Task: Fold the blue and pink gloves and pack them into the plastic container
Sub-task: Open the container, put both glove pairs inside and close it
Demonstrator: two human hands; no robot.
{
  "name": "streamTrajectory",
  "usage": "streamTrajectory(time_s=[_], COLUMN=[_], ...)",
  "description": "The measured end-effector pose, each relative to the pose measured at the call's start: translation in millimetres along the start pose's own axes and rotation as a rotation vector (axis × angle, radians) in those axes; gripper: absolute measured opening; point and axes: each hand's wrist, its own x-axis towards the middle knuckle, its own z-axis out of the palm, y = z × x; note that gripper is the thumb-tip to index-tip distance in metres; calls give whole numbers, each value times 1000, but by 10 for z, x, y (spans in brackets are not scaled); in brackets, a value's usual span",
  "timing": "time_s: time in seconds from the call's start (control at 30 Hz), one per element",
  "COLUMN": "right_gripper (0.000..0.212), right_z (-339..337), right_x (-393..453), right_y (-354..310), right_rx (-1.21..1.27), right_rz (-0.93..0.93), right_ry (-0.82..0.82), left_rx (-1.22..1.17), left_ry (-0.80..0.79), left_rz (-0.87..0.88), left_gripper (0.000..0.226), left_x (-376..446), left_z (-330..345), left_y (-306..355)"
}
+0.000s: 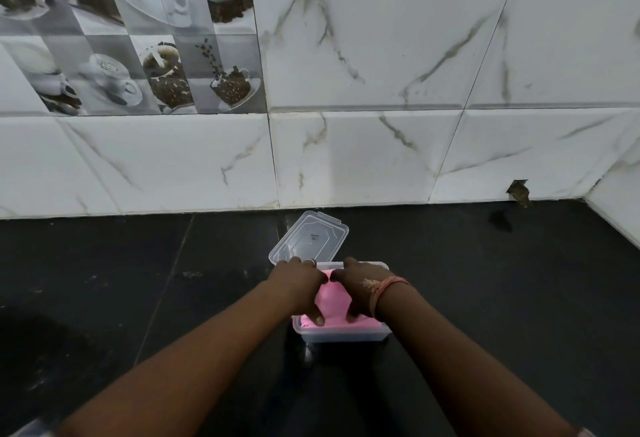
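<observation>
A clear plastic container (341,334) sits on the black counter, a little in front of the wall. Folded pink gloves (333,301) bulge out of its top. My left hand (300,284) presses on the left side of the pink bundle, thumb down at its near edge. From the other side, my right hand (356,284) grips the bundle, fingers curled over it. The two hands nearly touch above the container. No blue glove shows; anything under the pink bundle is hidden.
The container's clear lid (309,237) lies just behind it, tilted toward the wall. The black counter (138,280) ends at a white marble-tiled wall (346,159). A small dark hole (518,190) sits at the wall's base on the right.
</observation>
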Motion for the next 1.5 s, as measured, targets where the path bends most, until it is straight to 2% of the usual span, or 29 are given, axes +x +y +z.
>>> streamTrajectory(time_s=[0.13,0.27,0.37,0.43,0.47,0.53,0.57,0.63,0.67,0.73,0.83,0.93,1.0,1.1,1.17,1.27,1.37,1.43,1.5], right_gripper=[95,86,86,78,81,82,73,39,23,4,9,11,27,71,90,96,91,95,109], right_z=[228,334,390,389,369,225,116,-109,-212,-372,-413,-277,-201,-153,-148,-158,-205,-251,-303], right_x=[43,69,61,56,47,29,27,57,111,231,495,806,986,1266,1389,1570,1648,1599,1477], right_y=[13,-142,-204,-156,-117,-2,75,225,309,414,475,546,580,596,600,639,632,629,660], right_rx=[-26,82,159,105,73,60,105,293,353,416,526,597,642,666,696,732,708,785,1049], right_rz=[75,176,230,207,180,139,132,125,127,159,261,344,391,419,421,441,478,498,533], right_ry=[-99,-109,-45,-82,-105,-161,-184,-179,-123,68,283,261,224,161,129,103,95,95,152], left_rx=[116,230,208,178,145,-20,-189,-658,-836,-1056,-1318,-1539,-1629,-1711,-1765,-1879,-2013,-2044,-2019], left_ry=[-39,-14,29,69,72,32,18,132,220,343,314,242,282,328,313,259,293,377,549], left_rz=[21,-38,-57,-47,-33,-25,-37,-123,-210,-461,-726,-866,-920,-972,-1002,-1000,-1001,-985,-981], left_gripper=[85,84,76,69,70,76,70,26,3,19,17,34,36,39,42,46,40,39,47], left_x=[4,24,33,3,-6,-21,-27,-9,44,165,337,497,595,746,824,942,980,943,894], left_z=[103,189,225,267,288,252,206,104,86,118,247,370,374,322,298,269,252,215,178], left_y=[44,203,239,243,211,78,5,-165,-250,-373,-463,-492,-481,-494,-515,-570,-614,-627,-643])
